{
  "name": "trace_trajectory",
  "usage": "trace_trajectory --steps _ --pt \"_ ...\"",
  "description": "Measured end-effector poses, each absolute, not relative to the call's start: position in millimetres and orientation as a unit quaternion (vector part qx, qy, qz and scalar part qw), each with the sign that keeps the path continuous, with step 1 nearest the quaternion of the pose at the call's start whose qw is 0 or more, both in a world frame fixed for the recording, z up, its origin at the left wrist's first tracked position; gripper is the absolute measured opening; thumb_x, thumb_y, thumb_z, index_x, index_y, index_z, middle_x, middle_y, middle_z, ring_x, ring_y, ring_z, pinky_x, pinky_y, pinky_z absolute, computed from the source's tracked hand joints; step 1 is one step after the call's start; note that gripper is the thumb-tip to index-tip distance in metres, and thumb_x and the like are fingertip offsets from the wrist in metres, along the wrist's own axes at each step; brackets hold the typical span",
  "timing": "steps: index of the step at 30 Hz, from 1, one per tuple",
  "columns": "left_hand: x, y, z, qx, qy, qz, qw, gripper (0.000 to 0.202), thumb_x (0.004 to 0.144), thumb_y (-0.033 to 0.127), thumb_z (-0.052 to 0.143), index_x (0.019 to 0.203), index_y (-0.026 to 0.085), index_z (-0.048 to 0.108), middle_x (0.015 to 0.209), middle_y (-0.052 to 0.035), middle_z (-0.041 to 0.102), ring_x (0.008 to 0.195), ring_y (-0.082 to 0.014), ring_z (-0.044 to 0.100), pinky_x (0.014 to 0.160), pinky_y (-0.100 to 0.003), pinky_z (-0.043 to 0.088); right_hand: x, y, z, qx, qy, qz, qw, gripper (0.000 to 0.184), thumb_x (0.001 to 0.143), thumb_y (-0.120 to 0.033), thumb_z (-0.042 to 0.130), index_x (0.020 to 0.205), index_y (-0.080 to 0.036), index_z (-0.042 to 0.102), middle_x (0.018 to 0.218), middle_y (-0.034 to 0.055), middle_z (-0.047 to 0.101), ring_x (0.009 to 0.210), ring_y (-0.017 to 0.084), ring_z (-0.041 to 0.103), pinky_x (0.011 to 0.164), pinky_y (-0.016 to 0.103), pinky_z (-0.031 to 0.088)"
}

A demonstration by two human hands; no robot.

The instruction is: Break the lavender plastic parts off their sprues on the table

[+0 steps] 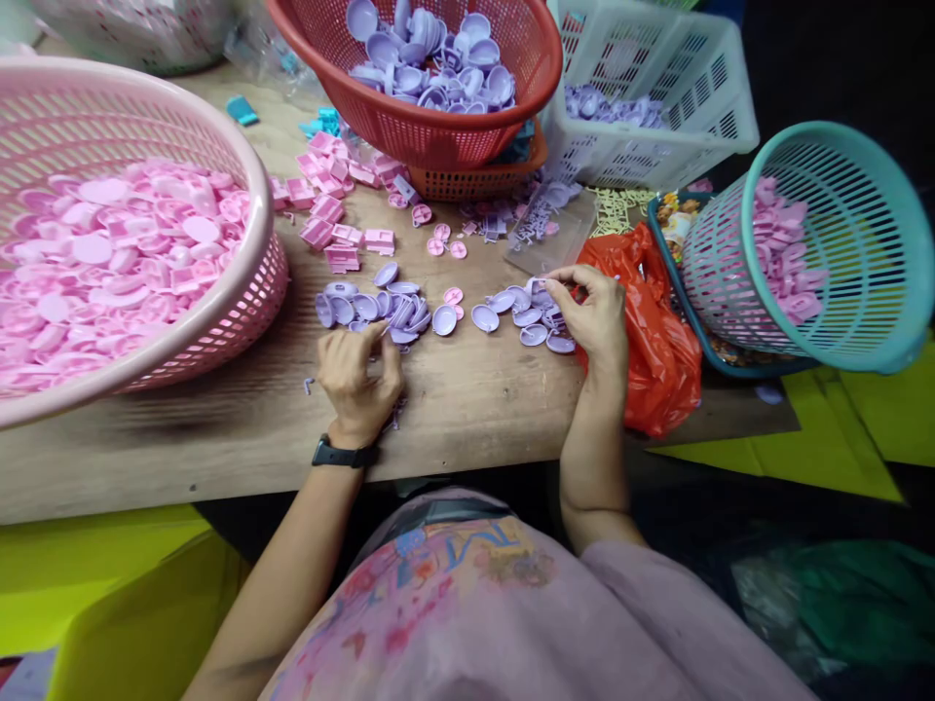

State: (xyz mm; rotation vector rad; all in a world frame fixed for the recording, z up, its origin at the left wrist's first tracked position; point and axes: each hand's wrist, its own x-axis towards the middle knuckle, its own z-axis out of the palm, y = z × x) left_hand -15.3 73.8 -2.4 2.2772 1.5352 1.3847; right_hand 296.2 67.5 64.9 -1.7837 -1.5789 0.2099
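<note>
Closest in is a printed shirt (467, 604), with both forearms reaching over the desk (474, 409) edge. At far left sits one pink basket (248, 175), heaped with pink discs (109, 263) (far too many to count), its rim overhanging the desk, probably so it stays in reach.

Next, the left hand (357, 375), with one black wristband (343, 455), rests on the wood. Its grip is curled shut, and I cannot tell what, if anything, is inside. It touches the nearer of two clusters of lilac dishes (380, 310), roughly nine here and seven further right, with two singles between, spread flat as if for easy picking. Behind lie about a dozen pink blocks (328, 209).

One red basket (438, 131) of lilac dishes is stacked on an orange basket (474, 182). The right hand (595, 316) hovers over the second cluster, thumb and forefinger pinching a small lilac piece (553, 283). Beside it lies one orange bag (657, 341). One white basket (701, 97) stands behind. One teal basket (898, 243) is tipped on its side, mouth toward the person.
</note>
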Motion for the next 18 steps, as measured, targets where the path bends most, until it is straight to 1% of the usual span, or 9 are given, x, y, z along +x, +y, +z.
trace_trajectory --steps 5,10,13,15,18 --pt "-15 73 -1 0.734 0.514 0.441 0.053 0.016 0.092 0.027 0.060 0.103 0.020 0.069 0.076 -0.0041 0.063 0.077 -0.0198 0.060 0.086 -0.038 0.042 276 59 81 -0.633 -0.632 0.120 0.431 0.014 0.093 -0.032 0.064 0.091 -0.022 0.074 0.090 0.0023 0.073 0.082 0.017 0.065 0.079 0.031 0.051" --pt "-16 74 -4 0.744 0.496 0.446 0.021 0.015 0.092 0.025 0.060 0.104 0.021 0.068 0.079 -0.0048 0.066 0.077 -0.0197 0.061 0.085 -0.038 0.044 267 54 88 -0.614 -0.630 0.143 0.453 0.014 0.093 -0.035 0.065 0.090 -0.024 0.075 0.093 0.0024 0.072 0.086 0.018 0.066 0.080 0.034 0.053" --pt "-16 73 -1 0.749 0.492 0.442 0.031 0.015 0.092 0.026 0.061 0.105 0.021 0.069 0.082 -0.0057 0.068 0.079 -0.0201 0.062 0.086 -0.040 0.045 266 54 88 -0.603 -0.629 0.156 0.465 0.014 0.092 -0.036 0.067 0.089 -0.025 0.075 0.093 0.0029 0.072 0.088 0.020 0.067 0.080 0.035 0.055" --pt "-12 70 7 0.753 0.485 0.440 0.055 0.018 0.092 0.028 0.063 0.108 0.021 0.069 0.091 -0.0076 0.069 0.087 -0.0214 0.064 0.089 -0.040 0.047 262 54 86 -0.589 -0.631 0.168 0.476 0.013 0.091 -0.036 0.068 0.088 -0.025 0.075 0.092 0.0029 0.073 0.088 0.020 0.068 0.080 0.035 0.056" --pt "2 63 24 0.766 0.455 0.441 0.111 0.032 0.090 0.031 0.067 0.122 0.023 0.065 0.117 -0.0110 0.068 0.109 -0.0248 0.064 0.096 -0.042 0.051 249 55 82 -0.561 -0.629 0.211 0.495 0.013 0.090 -0.036 0.070 0.088 -0.024 0.074 0.089 0.0023 0.073 0.083 0.018 0.069 0.078 0.033 0.057"
